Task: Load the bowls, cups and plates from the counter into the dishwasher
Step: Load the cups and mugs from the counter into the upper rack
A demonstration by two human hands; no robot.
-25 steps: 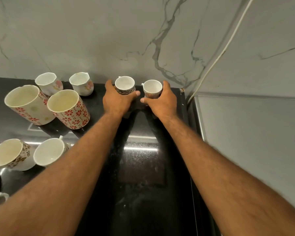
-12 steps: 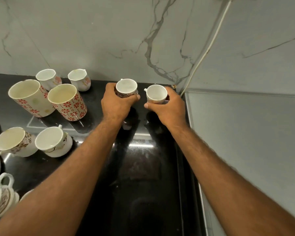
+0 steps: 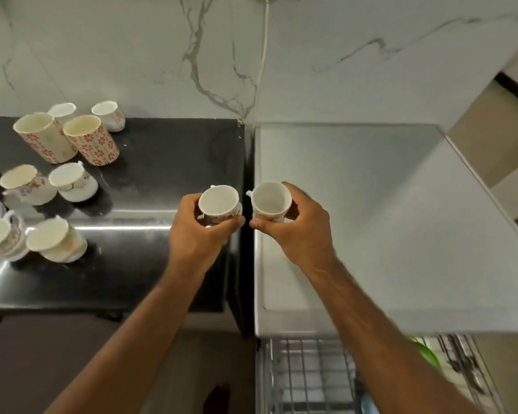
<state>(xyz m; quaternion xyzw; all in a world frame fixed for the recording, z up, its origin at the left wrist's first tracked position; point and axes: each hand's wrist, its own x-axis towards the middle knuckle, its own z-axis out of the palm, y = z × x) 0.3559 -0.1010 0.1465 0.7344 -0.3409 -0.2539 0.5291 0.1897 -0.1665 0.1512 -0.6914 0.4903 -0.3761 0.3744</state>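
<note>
Patterned cup (image 3: 219,204), white cup (image 3: 271,201) in hand (image 3: 196,239)

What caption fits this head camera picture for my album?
Left hand holds a small patterned white ceramic cup, right hand a small plain white ceramic cup.

Mugs (image 3: 66,138) crowd the counter (image 3: 168,162) left of the dishwasher (image 3: 371,204) (rack (image 3: 311,375) below).

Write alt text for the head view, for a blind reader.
The left hand holds a patterned cup and the right hand a white cup, where a black counter meets a steel top. More cups stand on the counter; a wire rack shows below.
</note>
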